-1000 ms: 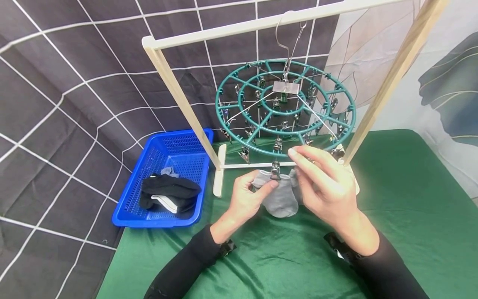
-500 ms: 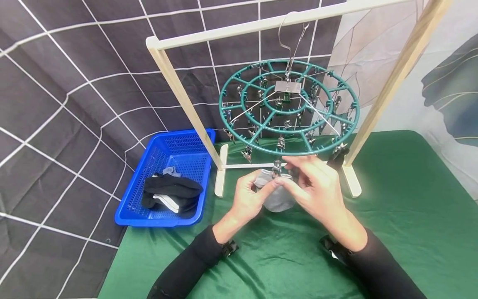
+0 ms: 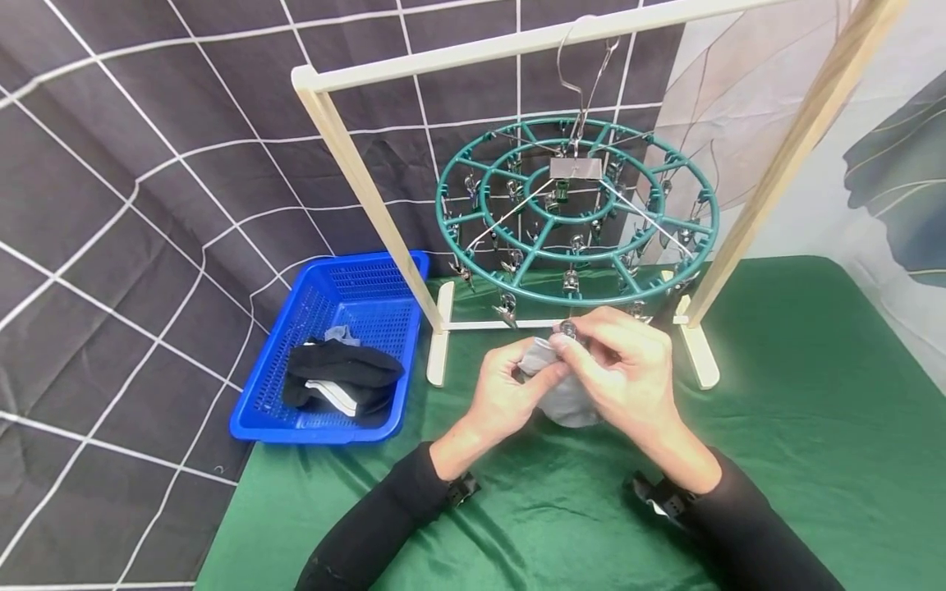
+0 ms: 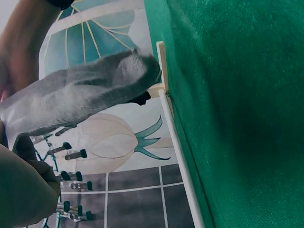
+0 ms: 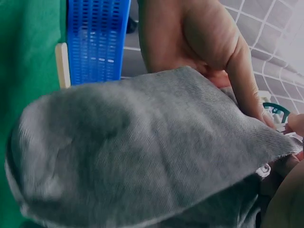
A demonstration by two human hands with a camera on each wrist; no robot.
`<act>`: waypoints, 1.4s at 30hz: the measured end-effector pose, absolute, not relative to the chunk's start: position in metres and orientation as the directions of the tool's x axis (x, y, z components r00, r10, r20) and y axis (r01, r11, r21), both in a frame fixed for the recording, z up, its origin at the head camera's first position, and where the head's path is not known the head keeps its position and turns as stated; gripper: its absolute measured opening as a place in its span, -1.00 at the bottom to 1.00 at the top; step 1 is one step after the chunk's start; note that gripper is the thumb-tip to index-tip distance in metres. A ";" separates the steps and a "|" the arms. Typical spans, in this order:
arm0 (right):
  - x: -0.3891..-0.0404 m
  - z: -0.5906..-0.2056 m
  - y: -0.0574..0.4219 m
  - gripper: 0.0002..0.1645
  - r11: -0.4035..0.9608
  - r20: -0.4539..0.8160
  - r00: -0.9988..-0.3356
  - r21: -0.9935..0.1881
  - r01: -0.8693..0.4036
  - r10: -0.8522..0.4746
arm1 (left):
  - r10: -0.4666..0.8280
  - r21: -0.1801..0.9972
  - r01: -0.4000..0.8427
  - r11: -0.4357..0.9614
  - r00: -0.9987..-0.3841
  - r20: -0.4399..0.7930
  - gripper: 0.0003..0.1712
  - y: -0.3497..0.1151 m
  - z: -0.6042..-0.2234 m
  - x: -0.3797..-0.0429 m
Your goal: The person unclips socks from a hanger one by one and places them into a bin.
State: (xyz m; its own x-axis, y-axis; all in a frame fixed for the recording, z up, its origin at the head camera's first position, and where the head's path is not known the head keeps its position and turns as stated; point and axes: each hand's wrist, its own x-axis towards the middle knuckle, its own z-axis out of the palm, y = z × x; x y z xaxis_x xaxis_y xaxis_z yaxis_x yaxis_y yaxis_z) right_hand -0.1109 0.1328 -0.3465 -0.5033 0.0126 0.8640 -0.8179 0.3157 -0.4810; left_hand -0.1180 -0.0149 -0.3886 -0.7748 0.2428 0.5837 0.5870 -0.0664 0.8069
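A small grey sock hangs below the front rim of a round green drying hanger. My left hand pinches the sock's cuff from the left, thumb in front. At the cuff's top right, my right hand pinches a metal clip between thumb and fingers, partly covering it. In the right wrist view the grey sock spreads across the picture, its cuff corner reaching the right fingertips. From the left wrist the sock shows side-on, toe clear of the green cloth.
The hanger hooks over a wooden rack, with several metal clips round its rings. A dark item hangs at its right side. Left of the rack, a blue basket holds black, white and grey clothing on the green cloth.
My right hand has come left from beside the sock, its fingers spread earlier, and now closes round the clip. The left hand keeps its pinch, shifted slightly right with the sock.
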 end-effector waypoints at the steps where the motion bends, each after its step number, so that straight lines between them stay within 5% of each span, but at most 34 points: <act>1: -0.109 -0.344 0.132 -0.84 0.306 0.867 -0.499 -0.480 -0.822 0.021 | 0.251 0.806 0.588 -0.066 -0.773 0.583 -0.81 -0.015 -0.389 -0.117; 11: -0.102 -0.331 0.127 -0.91 0.310 0.899 -0.431 -0.433 -0.847 0.076 | 0.199 0.799 0.598 0.069 -0.793 0.576 -0.92 -0.044 -0.392 -0.113; 17: -0.102 -0.331 0.126 -0.90 0.294 0.907 -0.415 -0.416 -0.860 0.068 | -0.143 0.837 0.517 0.176 -0.828 0.542 -0.89 -0.107 -0.384 -0.133; 26: -0.102 -0.332 0.125 -0.83 0.287 0.912 -0.408 -0.404 -0.868 0.049 | -0.524 0.974 0.154 0.164 -0.824 0.218 -0.73 -0.219 -0.394 -0.157; 42: -0.103 -0.332 0.125 -0.82 0.241 0.902 -0.431 -0.424 -0.873 0.023 | -0.593 0.933 -0.188 0.306 -0.805 0.032 -0.51 -0.290 -0.419 -0.153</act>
